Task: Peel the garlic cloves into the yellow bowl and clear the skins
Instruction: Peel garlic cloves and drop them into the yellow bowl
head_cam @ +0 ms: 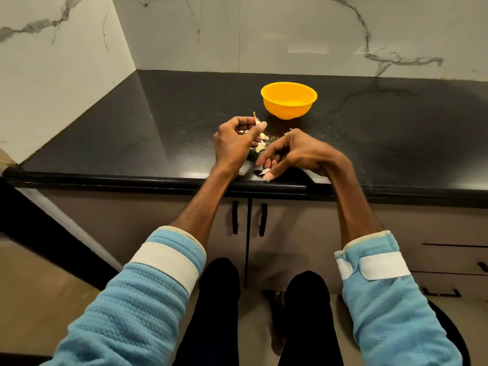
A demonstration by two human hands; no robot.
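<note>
Peeling is under way: my left hand (235,141) pinches a stalked garlic piece (256,121) just before the yellow bowl (287,109), which stands mid-way along the surface (158,143). My right hand (298,154) curls over a pale scrap (263,171) at the front edge; gripped or not, I cannot tell. Next, I judge: strip the piece, drop it peeled in the bowl

Bowl (289,105) on counter (132,128), skins (261,143) scattered before it

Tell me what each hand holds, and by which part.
The left hand pinches a garlic piece just below its stalk, between thumb and fingers. Whether the right hand holds anything cannot be told.
</note>
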